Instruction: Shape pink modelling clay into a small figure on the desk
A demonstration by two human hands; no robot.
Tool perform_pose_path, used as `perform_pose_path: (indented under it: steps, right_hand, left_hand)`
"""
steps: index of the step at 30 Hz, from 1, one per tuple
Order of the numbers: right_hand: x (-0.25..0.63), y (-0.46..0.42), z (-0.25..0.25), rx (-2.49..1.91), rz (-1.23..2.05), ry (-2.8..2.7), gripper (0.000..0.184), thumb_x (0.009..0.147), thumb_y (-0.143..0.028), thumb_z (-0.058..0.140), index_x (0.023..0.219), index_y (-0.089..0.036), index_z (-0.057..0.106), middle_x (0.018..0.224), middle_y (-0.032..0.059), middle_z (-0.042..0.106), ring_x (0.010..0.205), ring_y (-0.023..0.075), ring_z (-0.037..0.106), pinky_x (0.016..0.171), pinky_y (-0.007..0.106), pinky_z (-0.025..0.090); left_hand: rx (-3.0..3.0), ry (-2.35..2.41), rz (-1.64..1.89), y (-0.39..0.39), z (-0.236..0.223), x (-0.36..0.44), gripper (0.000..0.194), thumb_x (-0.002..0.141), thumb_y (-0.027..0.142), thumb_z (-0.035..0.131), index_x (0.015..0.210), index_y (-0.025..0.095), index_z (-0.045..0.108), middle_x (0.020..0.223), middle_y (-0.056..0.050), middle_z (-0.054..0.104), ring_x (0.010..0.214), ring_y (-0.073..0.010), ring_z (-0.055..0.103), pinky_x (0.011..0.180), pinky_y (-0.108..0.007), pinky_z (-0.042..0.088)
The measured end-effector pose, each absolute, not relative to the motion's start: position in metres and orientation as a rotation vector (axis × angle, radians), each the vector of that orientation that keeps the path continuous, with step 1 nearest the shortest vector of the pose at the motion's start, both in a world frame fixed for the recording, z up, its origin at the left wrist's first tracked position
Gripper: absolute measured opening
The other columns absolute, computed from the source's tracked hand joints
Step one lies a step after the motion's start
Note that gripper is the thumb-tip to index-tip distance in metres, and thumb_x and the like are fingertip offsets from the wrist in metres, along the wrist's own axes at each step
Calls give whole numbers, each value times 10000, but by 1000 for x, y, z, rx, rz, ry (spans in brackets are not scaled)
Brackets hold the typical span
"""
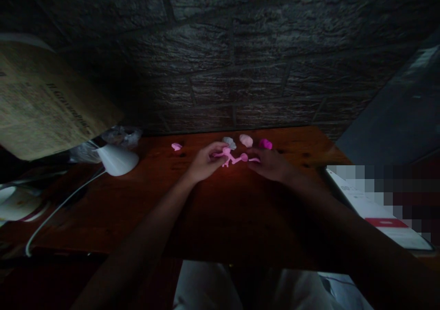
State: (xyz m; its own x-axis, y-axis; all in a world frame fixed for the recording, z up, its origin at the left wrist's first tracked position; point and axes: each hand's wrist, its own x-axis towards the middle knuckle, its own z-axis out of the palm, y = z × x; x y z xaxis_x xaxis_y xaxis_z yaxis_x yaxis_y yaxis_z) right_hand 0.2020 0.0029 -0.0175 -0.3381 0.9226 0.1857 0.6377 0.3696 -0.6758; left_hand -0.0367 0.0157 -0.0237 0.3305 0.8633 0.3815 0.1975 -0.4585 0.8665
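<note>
**Thin-limbed figure of soft pink clay-like material (226, 151) gripped above a wooden table, just right of the frame's centre**

The figure is pinched between the thumb and fingers of the bare left hand (205, 161). By the bent fingers of the bare right hand (270, 163), a narrow pink strip (254, 160) is met; whether it is firmly gripped, or joined to the figure, cannot be told.

Behind the hands, three rounded lumps are lined up on the reddish-brown wooden table (223, 218): a greyish-white lump (229, 141), a pale pink lump (246, 140) and a bright magenta lump (266, 143). A small pink lump (176, 146) is set apart, left of centre.

At middle left, a white cone-shaped object (118, 160) is seen near a thin white cable (65, 204). The upper frame is filled by a dark textured block wall (261, 49).
</note>
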Motion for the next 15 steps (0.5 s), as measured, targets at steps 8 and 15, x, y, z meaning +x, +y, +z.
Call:
perform_pose_path:
  steps: [8, 15]
  right_hand:
    - [200, 2, -12, -1369, 625, -2061, 96, 790, -192, 684, 828, -246, 753, 839, 57, 744, 762, 231, 685, 741, 358, 496]
    - [203, 1, -4, -1421, 756, -1972, 194, 879, -372, 667, 895, -208, 768, 813, 50, 701, 766, 193, 650, 696, 308, 472]
  left_hand:
    - [1871, 919, 1087, 14, -21, -40, 245, 785, 201, 737, 1028, 213, 708, 1068, -67, 751, 958, -196, 713, 908, -385, 562]
    - [1845, 934, 1039, 10, -17, -40, 290, 759, 230, 788, 1018, 189, 665, 1090, -71, 717, 999, -197, 688, 963, -409, 534]
